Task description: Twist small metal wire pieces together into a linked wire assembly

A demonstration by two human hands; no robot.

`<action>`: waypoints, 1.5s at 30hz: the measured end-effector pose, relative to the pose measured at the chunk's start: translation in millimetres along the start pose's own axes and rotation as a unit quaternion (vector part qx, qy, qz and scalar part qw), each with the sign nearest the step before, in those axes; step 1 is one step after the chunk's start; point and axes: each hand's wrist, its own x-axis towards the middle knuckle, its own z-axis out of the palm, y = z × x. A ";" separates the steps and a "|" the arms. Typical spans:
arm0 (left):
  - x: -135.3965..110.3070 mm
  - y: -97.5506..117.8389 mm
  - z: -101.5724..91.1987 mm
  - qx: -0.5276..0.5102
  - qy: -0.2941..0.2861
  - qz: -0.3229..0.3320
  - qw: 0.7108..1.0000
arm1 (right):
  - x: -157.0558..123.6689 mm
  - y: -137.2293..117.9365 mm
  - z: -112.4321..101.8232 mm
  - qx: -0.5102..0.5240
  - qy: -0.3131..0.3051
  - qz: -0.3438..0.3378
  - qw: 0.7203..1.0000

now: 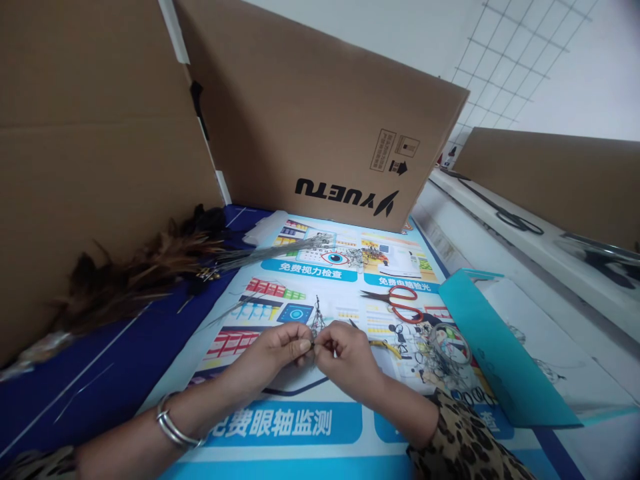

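Note:
My left hand [287,347] and my right hand [345,350] meet over the printed mat, thumbs and forefingers pinched together. Between the fingertips is a small dark wire piece [317,319], whose thin, tangled strands rise in a point behind the fingers. My fingers hide its lower part. Just beyond my right hand lies a yellow-handled tool [387,347], partly covered by that hand. Red-handled scissors [403,305] rest farther back, blades pointing left. To the right is a heap of thin wire pieces and small dark parts [430,357], with a pale coil [460,341] on it.
Brown feathers [135,267] line the left side on blue cloth [120,360]. A bundle of straight wires [270,253] lies at the back. Cardboard panels [320,113] wall the back and left. A teal-edged folder or tray [493,360] with white sheets stands at right.

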 end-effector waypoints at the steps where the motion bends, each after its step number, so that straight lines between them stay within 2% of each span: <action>1: 0.9 -0.2 -1.5 0.006 -0.003 0.001 1.000 | 1.1 -0.1 -0.2 0.022 -0.007 0.018 1.000; 6: 2.7 -2.0 -5.5 0.032 0.012 0.012 0.999 | 5.2 -3.7 -1.3 0.124 -0.033 0.109 0.986; 10: 1.5 -1.0 -3.0 0.002 0.014 0.007 1.000 | 4.6 -5.2 0.5 0.176 -0.033 0.134 0.975; 13: -0.9 0.4 1.9 -0.055 0.023 -0.009 0.998 | 1.7 -5.7 2.3 0.136 0.007 0.098 0.986; 17: -5.5 1.4 8.5 -0.106 0.041 -0.020 0.993 | -2.1 -4.9 5.2 0.055 0.044 0.011 0.997; 20: -7.9 0.9 11.8 -0.124 0.048 -0.025 0.991 | -3.9 -2.7 8.0 0.011 0.047 -0.031 0.998; 27: -10.9 -0.6 16.1 -0.175 0.070 -0.025 0.982 | -5.7 -2.9 8.4 -0.069 0.043 -0.064 0.995; 33: -11.4 -1.3 18.6 -0.248 0.075 -0.030 0.965 | -6.7 -5.5 2.8 -0.154 0.024 -0.112 0.981; 38: -10.0 -2.8 24.1 -0.281 0.091 -0.032 0.955 | -9.2 -4.2 3.3 -0.205 0.046 -0.144 0.967; 45: -11.7 -6.2 30.9 -0.296 0.108 -0.028 0.949 | -11.6 -1.2 4.0 -0.265 0.059 -0.233 0.934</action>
